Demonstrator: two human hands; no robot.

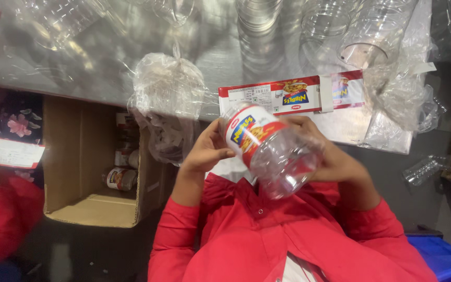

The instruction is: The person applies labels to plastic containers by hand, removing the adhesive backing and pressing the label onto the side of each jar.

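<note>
We noted a bright red shirt filling the lower centre of the frame, long sleeves ending at the forearms. A placket with small red buttons ran down the chest. The left hand (207,151) and right hand (330,156) were bare: no gloves, rings or watch seen.

A steel table (105,62) fills the top of the view. Along its far edge stand clear empty jars (259,18). A knotted clear plastic bag (168,86) sits at its near edge, and a strip of red-and-white labels (288,96) lies beside it. Below the table's near left edge stands an open cardboard box (87,172) with labelled jars (121,178) inside.
</note>
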